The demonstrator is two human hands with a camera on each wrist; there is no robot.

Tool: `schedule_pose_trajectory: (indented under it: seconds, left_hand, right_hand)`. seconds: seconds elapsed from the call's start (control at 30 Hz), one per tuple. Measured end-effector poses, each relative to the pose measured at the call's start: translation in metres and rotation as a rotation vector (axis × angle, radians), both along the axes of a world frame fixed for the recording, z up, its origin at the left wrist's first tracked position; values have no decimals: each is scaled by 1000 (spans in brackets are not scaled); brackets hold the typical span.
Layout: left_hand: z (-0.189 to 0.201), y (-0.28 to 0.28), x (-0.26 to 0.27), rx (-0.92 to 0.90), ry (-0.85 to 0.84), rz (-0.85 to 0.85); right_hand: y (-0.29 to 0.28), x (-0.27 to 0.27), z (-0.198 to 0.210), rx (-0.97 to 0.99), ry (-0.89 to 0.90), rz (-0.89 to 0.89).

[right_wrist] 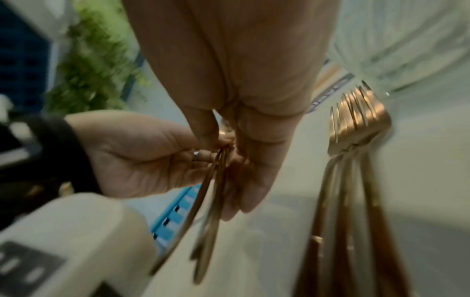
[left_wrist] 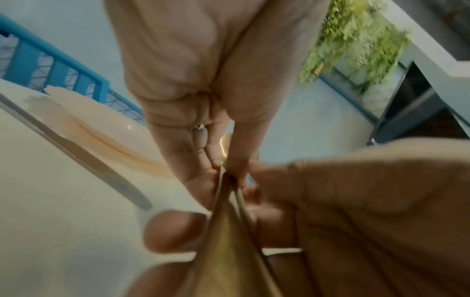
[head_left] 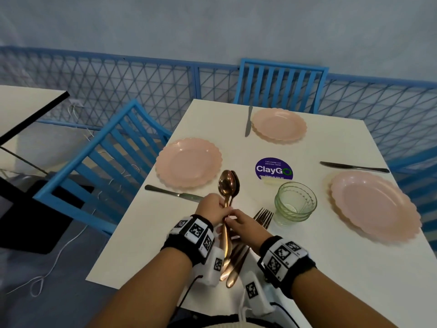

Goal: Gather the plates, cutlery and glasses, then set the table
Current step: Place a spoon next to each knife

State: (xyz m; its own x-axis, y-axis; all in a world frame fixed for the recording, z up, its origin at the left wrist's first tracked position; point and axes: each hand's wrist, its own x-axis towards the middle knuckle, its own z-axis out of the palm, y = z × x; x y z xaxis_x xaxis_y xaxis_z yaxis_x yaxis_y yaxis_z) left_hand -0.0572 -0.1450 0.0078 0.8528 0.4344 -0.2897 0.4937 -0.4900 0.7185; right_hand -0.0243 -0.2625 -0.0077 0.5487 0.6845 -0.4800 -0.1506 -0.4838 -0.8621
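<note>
My left hand (head_left: 212, 209) and right hand (head_left: 243, 224) both grip the copper spoons (head_left: 227, 185) by their handles, bowls pointing away from me, long axis running front to back over the worktop (head_left: 331, 268).

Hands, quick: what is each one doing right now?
Left hand: grip closed around the copper spoons, held above the table.
Right hand: fingers pinching the same spoon handles; the forks lie on the table beside it.
</note>
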Motion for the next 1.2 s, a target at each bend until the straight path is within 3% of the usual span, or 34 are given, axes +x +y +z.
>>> schedule_pose_trajectory:
  seconds: [0.07, 0.23, 0.5, 0.6, 0.7, 0.83, 1.13, 1.2]
  left_hand:
    - [4, 7, 3, -150, -99, 79]
    - [13, 24, 3, -375, -229, 184]
    - [25, 60, -4, -483, -233, 169]
    - [27, 80, -8, -345, -184, 150]
    - [23, 107, -18, -46, -66, 96]
    - [11, 128, -31, 356, 223, -140]
    - [-8, 122, -18, 636, 679, -561]
    - [-11, 124, -18, 681, 694, -604]
  right_hand:
    - [4, -1, 9, 134, 137, -62]
    - [26, -3, 24, 208, 142, -143]
    - [61, -9, 27, 188, 48, -278]
    - [67, -10, 27, 177, -10, -339]
    - [64, -5, 30, 145, -103, -387]
    - [62, 2, 30, 158, -152, -452]
    - [56, 2, 29, 123, -198, -409]
    - [55, 3, 30, 115, -203, -397]
